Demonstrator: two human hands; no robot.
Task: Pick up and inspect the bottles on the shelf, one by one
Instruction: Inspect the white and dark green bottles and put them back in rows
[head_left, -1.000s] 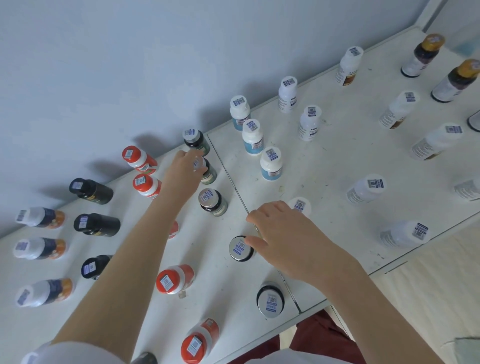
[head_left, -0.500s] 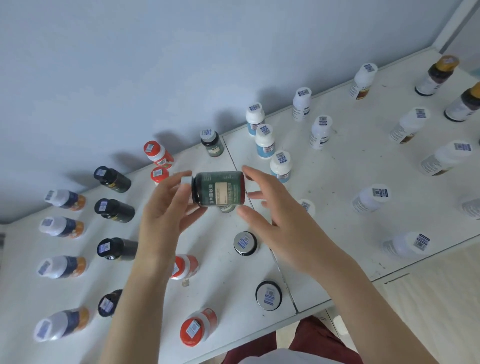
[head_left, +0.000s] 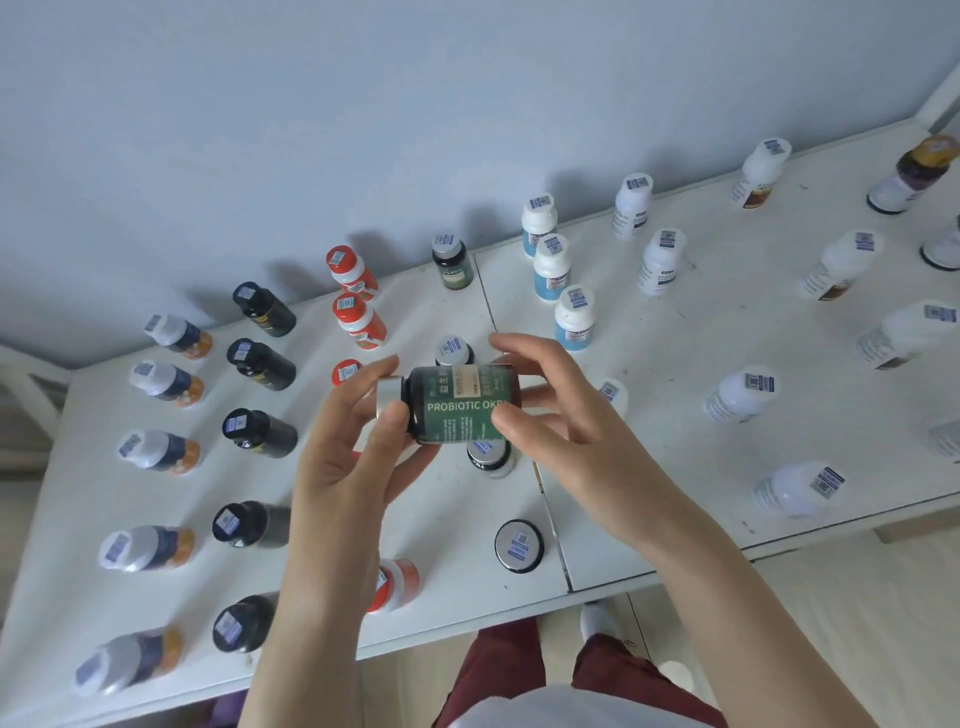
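**Pale wall and light floor surround the scene**

A plain blue-grey wall (head_left: 363, 130) fills the upper half of the view, unmarked but for soft grey shadows along its lower edge. At far right a white vertical trim (head_left: 943, 88) runs down the corner. At far left, white frame bars (head_left: 26, 384) meet at an angle against the wall. A light beige floor (head_left: 857, 623) with faint seams spreads across the lower right. The person wears dark red trousers (head_left: 498, 670), with one white-clad foot (head_left: 597, 621) showing just beside them. A white garment (head_left: 571, 709) covers the waist at the bottom edge. A blurred purple shape (head_left: 228, 706) sits at the bottom left, too indistinct to identify.
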